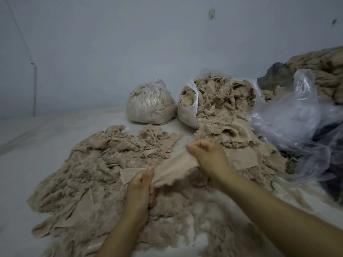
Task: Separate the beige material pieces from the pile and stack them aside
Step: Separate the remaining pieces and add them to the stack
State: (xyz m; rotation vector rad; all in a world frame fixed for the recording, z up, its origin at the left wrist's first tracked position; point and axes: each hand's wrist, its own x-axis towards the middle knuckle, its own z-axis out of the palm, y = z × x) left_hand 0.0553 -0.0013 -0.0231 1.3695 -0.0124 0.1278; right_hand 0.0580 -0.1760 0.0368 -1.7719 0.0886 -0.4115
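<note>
Held piece: beige cloth, matt and smooth across its face, frayed and fuzzy along the lower edge; the left hand and right hand grip it.
Loose pile, left of the held piece: matt beige cloth scraps, rough and shredded, with a few flat smooth offcuts.
Tied bag, behind the pile: thin translucent plastic, faintly shiny, wrinkled.
Open bag, right of the tied bag: whitish plastic, spilling ragged beige cloth.
Crumpled sheet, right of the open bag: clear glossy plastic film.
Floor cover, under the pile: pale, matt, smooth.
</note>
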